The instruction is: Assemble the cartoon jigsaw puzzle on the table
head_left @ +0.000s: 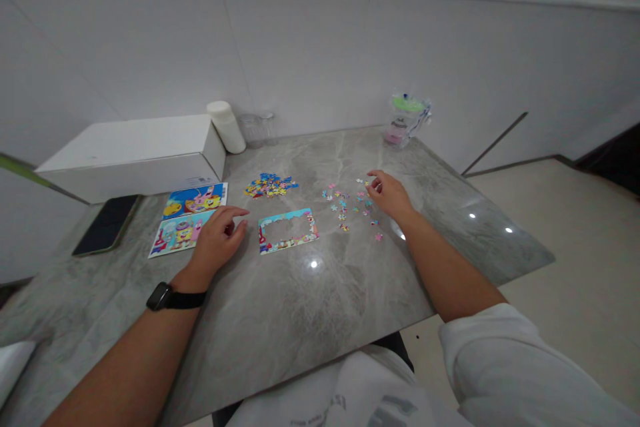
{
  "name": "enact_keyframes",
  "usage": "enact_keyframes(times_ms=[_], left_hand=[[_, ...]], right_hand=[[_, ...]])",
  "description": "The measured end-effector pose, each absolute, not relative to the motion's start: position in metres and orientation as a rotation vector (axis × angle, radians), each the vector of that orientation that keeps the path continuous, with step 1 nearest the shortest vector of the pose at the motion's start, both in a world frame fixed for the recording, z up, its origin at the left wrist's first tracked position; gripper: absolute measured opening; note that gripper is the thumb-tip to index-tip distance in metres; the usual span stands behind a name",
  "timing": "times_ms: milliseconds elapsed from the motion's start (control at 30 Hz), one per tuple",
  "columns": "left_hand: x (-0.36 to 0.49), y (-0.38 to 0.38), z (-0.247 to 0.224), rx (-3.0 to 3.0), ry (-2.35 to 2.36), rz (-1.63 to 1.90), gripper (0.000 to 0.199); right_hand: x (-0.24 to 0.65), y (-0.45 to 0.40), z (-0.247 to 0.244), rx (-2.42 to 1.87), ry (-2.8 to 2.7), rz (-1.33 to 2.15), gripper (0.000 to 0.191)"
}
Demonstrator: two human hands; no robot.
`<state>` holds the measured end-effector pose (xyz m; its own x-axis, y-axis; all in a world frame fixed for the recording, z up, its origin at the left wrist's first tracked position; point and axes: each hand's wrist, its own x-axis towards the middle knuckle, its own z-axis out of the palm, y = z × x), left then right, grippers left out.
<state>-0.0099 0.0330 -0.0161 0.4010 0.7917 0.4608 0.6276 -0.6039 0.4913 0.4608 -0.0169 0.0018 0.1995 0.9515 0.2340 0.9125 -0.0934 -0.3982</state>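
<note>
Left arm: reaches forward from the lower left, watch (pixel 161 296) at the wrist.
Left hand (pixel 219 243): fingers loosely curled, thumb apart, nothing visible in its grasp, at the right edge of the picture sheet (pixel 175 230).
Right arm: angles inward from the right.
Right hand (pixel 390 195): fingers bent narrow at the scattered pieces (pixel 342 203); cannot tell whether one is gripped.
Puzzle border (pixel 290 243): on the worktop (pixel 320 307), between both hands.

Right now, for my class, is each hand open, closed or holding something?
Left hand: loosely open beside the picture cards, nothing visibly held.
Right hand: fingers curled near puzzle pieces; whether it pinches one cannot be told.
</note>
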Motion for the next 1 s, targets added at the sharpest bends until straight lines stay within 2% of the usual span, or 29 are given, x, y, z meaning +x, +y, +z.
enact_keyframes(times_ms=[233,367,667,1000], left_hand=[[-0.009,0.035,-0.019,2.373,1.269,0.990,0.022],[-0.007,0.035,-0.019,2.340,1.281,0.973,0.022],[-0.006,0.033,-0.018,2.340,1.232,0.988,0.022],[-0.009,0.036,-0.023,2.330,1.202,0.985,0.021]], right_hand=[[0.454,-0.016,-0.007,-1.780,-1.991,0.118,0.020],[0.448,-0.013,-0.019,-1.528,-2.168,0.197,0.023],[0.431,-0.016,-0.024,-1.340,-2.372,0.228,0.021],[0.436,-0.019,-0.012,-1.485,-2.363,0.230,0.017]])
